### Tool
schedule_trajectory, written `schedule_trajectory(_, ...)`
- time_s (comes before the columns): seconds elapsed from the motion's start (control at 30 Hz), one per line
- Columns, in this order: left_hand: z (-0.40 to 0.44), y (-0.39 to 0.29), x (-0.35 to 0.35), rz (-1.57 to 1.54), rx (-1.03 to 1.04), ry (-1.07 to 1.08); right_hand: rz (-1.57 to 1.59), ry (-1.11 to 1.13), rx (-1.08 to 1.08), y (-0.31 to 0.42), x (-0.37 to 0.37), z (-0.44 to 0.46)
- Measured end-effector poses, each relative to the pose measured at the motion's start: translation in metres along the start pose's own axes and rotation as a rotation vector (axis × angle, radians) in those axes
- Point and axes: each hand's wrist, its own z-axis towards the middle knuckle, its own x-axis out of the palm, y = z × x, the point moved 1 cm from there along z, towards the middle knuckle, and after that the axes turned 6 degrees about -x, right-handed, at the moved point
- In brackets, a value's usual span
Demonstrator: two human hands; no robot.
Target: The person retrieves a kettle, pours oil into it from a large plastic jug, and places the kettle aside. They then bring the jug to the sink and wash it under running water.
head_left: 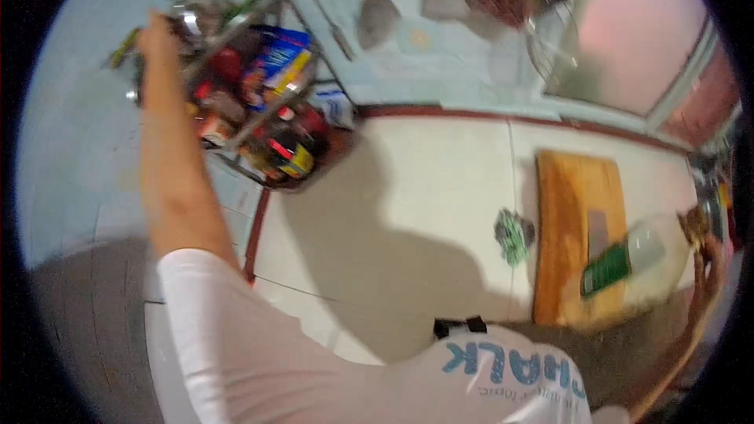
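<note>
My left hand [155, 34] reaches up to the top of a wire rack [267, 86], beside a shiny metal container [195, 20]. Blur hides its fingers, so I cannot tell whether it grips anything. At the right edge, my right hand [711, 261] is closed at the narrow end of a clear plastic package with a green label [606, 269], which could be a bag or a bottle. The package slants over a wooden cutting board [554, 220]. On the board, a grey flat shape [598, 229] is partly covered by it.
The rack holds a blue packet [276, 59] and several bottles, including a dark bottle [292, 153]. A green and grey crumpled item [513, 235] lies on the white tiled counter [440, 180]. A spatula [377, 20], a whisk [552, 47] and other utensils hang on the wall.
</note>
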Motion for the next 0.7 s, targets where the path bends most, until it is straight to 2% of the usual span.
schedule_trajectory(0.1, 0.073, 0.033, 0.029, -0.1, 0.018, 0.141, -0.095, 0.081, -0.08, -0.005, -0.002, 0.006)
schedule_trajectory(0.23, 0.154, 0.08, 0.058, -0.337, -0.05, 0.307, 0.047, 0.025, 0.009, 0.014, 0.014, 0.02)
schedule_trajectory(0.3, 0.151, 0.07, 0.061, -0.248, -0.058, 0.294, 0.041, 0.05, 0.034, 0.031, 0.019, 0.026)
schedule_trajectory(0.4, 0.135, 0.055, 0.047, -0.001, -0.004, 0.242, 0.062, 0.102, 0.033, 0.038, 0.022, 0.032)
schedule_trajectory(0.47, 0.111, 0.04, 0.03, 0.367, 0.061, 0.174, 0.098, 0.099, 0.016, 0.035, 0.021, 0.031)
schedule_trajectory(0.57, 0.059, 0.003, 0.001, 1.171, 0.261, -0.038, 0.232, 0.088, 0.026, 0.031, 0.013, 0.031)
schedule_trajectory(0.6, 0.031, -0.009, -0.004, 1.232, 0.382, -0.115, 0.257, 0.077, 0.016, 0.031, 0.011, 0.031)
schedule_trajectory(0.63, -0.005, -0.02, -0.003, 1.082, 0.535, -0.152, 0.279, 0.067, 0.009, 0.033, 0.008, 0.029)
schedule_trajectory(0.67, -0.067, -0.027, -0.003, 0.686, 0.736, -0.099, 0.302, 0.059, 0.001, 0.03, 0.002, 0.027)
schedule_trajectory(0.7, -0.132, -0.034, -0.003, 0.333, 0.945, 0.014, 0.23, 0.156, -0.059, 0.021, -0.01, 0.026)
